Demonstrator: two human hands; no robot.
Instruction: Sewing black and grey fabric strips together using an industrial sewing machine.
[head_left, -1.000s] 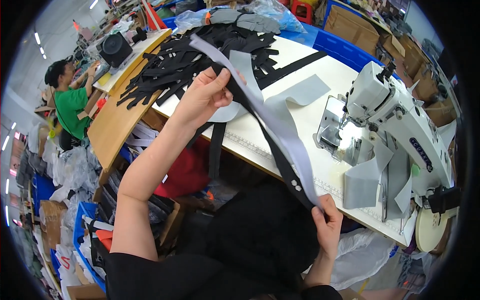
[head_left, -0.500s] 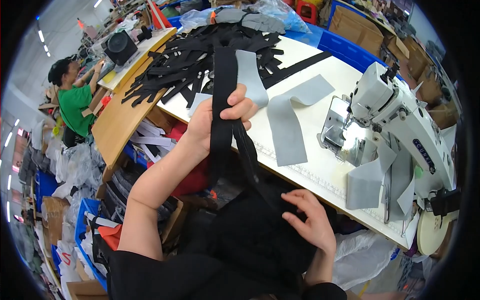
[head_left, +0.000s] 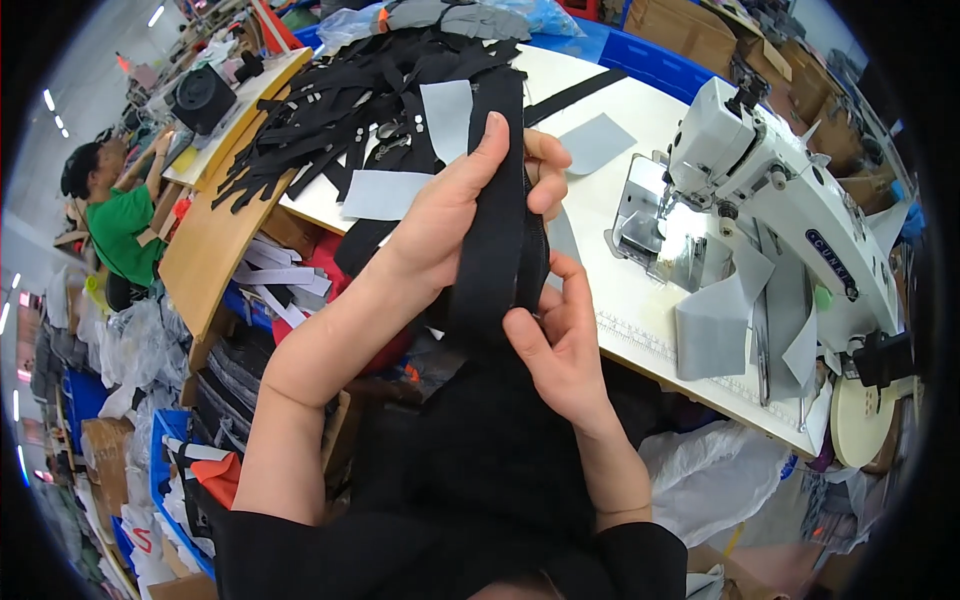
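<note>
A long black zipper strip hangs upright in front of me, with a toothed edge along its right side. My left hand is closed round its upper part, thumb in front and fingertips showing past the right edge. Lower down, my right hand pinches the strip's right edge between thumb and fingers. Grey fabric pieces lie on the white table behind the strip, partly hidden by my hands. A heap of black zipper strips covers the table's far left.
A white sewing machine stands on the right of the white table. Grey fabric and long tweezers lie beside it. A person in green sits at the far left. A blue crate stands at lower left.
My right hand has risen from below and now grips the strip's edge. My left hand has moved slightly right with the strip, and its thumb now points upward along it.
</note>
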